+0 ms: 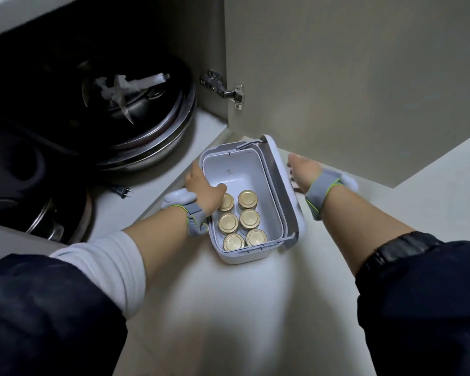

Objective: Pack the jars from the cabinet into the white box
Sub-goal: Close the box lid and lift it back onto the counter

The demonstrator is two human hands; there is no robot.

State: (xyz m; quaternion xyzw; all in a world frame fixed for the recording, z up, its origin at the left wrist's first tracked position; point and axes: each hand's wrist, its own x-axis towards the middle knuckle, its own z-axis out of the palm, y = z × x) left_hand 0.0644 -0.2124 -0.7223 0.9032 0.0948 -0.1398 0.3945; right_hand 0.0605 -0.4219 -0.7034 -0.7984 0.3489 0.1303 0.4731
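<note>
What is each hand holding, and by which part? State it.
The left hand grips the white box by its left rim. The right hand reaches along the box's right side; whether it holds anything cannot be told.

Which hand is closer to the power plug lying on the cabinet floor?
Left. The left hand grips the white box's near-left rim, right of the power plug. The right hand is on the box's far side.

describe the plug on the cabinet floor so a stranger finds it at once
Start at the open cabinet left of the white box. On its pale floor, just below the stacked metal pans, lies a small black plug. Its two bare prongs set it apart.
</note>
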